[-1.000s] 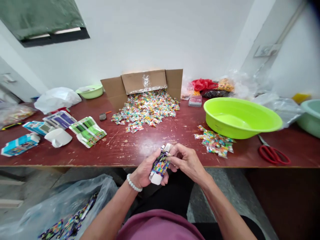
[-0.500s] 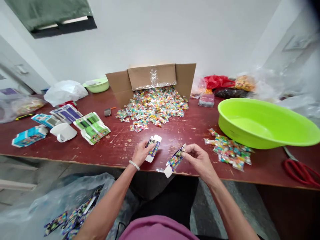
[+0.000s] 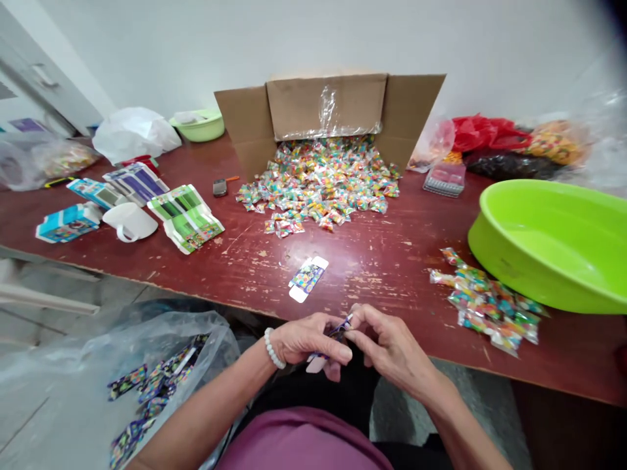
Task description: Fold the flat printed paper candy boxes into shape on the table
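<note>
My left fingers [image 3: 337,353] have released the first carton [image 3: 309,277] near the surface's [image 3: 392,281] front edge and, with right fingers [image 3: 366,341], grip the second carton [image 3: 316,364] there, apparently opening it; next wants gentle spreading.

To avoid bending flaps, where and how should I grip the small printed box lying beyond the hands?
Probably pinch the small printed box across its long sides at mid-length, coming from the near side of the table: white flaps stick out at both ends.
</note>
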`<state>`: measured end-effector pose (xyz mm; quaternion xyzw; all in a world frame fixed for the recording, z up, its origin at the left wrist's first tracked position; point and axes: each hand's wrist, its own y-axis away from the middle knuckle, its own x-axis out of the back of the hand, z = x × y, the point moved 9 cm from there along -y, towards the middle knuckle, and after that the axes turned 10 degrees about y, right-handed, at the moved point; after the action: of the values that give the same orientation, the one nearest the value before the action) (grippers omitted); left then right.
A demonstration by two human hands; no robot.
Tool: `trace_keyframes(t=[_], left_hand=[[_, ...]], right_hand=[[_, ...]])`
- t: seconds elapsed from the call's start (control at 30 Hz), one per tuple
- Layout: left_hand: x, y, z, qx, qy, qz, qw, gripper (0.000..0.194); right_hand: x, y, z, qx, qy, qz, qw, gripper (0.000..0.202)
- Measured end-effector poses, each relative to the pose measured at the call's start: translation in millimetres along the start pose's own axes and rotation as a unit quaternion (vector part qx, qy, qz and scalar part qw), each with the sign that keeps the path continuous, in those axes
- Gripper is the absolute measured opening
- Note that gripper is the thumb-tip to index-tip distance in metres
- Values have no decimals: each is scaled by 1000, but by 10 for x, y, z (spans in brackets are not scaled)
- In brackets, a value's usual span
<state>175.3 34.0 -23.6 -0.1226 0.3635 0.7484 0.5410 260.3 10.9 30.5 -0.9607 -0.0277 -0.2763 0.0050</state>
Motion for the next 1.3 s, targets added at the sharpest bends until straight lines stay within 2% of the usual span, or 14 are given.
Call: trace_keyframes(t=[0.07,0.13,0.23,0.3,0.33,0.43,0.5,0.57,0.7,0.83,0.93,1.07,1.17,1.3], left_hand=[[28,21,22,-11,-42,17,999,35],[9,47,22,-9,-70,15,997,30],[-64,80,-71,34,-37,-10,999,32],[-79,90,-94,36,-13,-3,999,35],[-65,89,-72,17,-15,15,1000,35],[9,99,62,-80,-21,94,992,34],[43,112,107,-127,5,136,983,37],[58,125,134,-159,21,160,974,37],[115,247,260,-240,-8,212,947,33],[175,416,297,-297,2,263,918,60],[165,493,306,-334,-2,277,901,69],[180,503,305,-330,-17,279,902,55],[211,499,301,-313,-24,267,911,41],[224,495,281,-301,-25,252,919,27]], right_hand=[[-30,39,45,-13,-1,-32,999,13],[-30,54,56,-7,-6,-39,999,15],[-107,53,63,2,-82,-64,995,17],[-164,40,91,-7,-132,-60,989,15],[-147,28,125,-19,-133,-25,991,14],[65,55,217,-61,-66,174,981,29],[107,78,217,-74,-50,240,967,28],[43,36,214,-79,-83,223,968,23],[76,13,229,-93,-94,225,965,34],[16,-22,247,-101,-131,205,965,26],[-57,-41,227,-89,-194,228,950,38],[-114,-46,188,-61,-211,256,941,31],[-150,-65,212,-57,-220,227,947,25],[-164,-97,290,-99,-244,179,948,29]])
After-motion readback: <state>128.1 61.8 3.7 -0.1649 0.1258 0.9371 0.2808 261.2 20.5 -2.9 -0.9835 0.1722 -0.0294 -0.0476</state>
